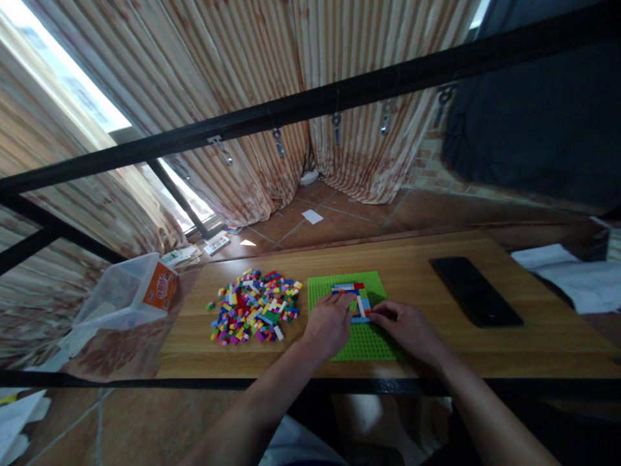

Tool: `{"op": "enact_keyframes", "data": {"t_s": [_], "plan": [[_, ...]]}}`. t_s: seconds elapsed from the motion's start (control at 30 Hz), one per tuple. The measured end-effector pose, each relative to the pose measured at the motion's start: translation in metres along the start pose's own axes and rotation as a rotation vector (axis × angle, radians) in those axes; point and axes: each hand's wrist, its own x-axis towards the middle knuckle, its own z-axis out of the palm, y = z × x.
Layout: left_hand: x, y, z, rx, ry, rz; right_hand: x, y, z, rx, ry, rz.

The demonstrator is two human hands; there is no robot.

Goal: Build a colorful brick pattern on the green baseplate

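A green studded baseplate lies on the wooden table, with a rectangular outline of toy bricks in blue, light blue, white and red built on it. My left hand rests over the left side of this outline, its fingers stretched out across the bricks and hiding part of them. At the lower right corner of the outline, my right hand pinches a small red brick between thumb and fingertips. The brick touches the outline; whether it is pressed down I cannot tell.
A spread pile of loose coloured bricks lies left of the baseplate. On the right of the table is a black phone-like slab. A clear plastic box stands beyond the left edge. A black metal bar crosses above the table.
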Motion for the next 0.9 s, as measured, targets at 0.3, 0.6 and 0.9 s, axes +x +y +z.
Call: {"op": "enact_keyframes", "data": {"t_s": [0.3, 0.6, 0.9], "plan": [[0.000, 0.003, 0.003, 0.214, -0.004, -0.016, 0.000, 0.001, 0.000, -0.011, 0.002, -0.011], [-0.005, -0.002, 0.015, 0.236, 0.069, -0.052, 0.000, 0.001, 0.001, 0.001, 0.019, -0.025], [-0.018, -0.009, 0.011, 0.060, 0.238, -0.124, 0.000, 0.002, 0.002, -0.005, 0.036, -0.022]]}}
